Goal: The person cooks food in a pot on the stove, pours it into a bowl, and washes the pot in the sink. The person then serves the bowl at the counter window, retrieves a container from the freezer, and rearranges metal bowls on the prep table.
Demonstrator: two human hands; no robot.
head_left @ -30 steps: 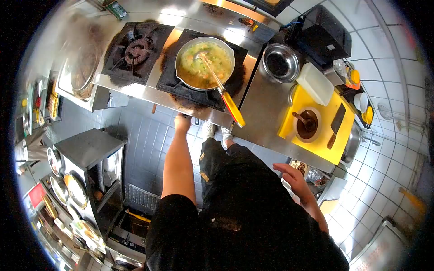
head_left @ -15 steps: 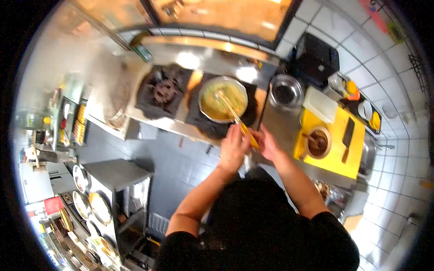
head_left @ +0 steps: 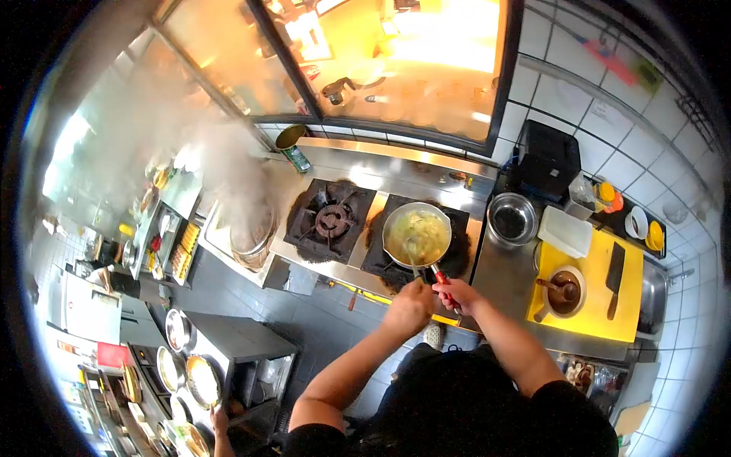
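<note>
A steel pan (head_left: 389,249) sits on the right gas burner, holding a yellowish mixture (head_left: 425,230) with pieces in it. My right hand (head_left: 458,294) is closed around the pan's red handle (head_left: 440,279). Just to its left, my left hand (head_left: 411,306) is wrapped round the handle of a long spoon (head_left: 414,263). The spoon's head dips into the food near the pan's left side, and its exact shape is partly hidden there.
A bare burner (head_left: 333,221) is on the left, beside a steaming pot (head_left: 253,242). Rightward lie a steel bowl (head_left: 512,218), a yellow board (head_left: 594,318), a knife (head_left: 614,268) and a bowl of brown sauce (head_left: 581,292). Another person's hand (head_left: 219,419) touches a pan at lower left.
Both hands were close together at a yellow handle. Now my right hand grips the red pan handle and my left the spoon. The view has shifted, so the stove appears lower and further right.
</note>
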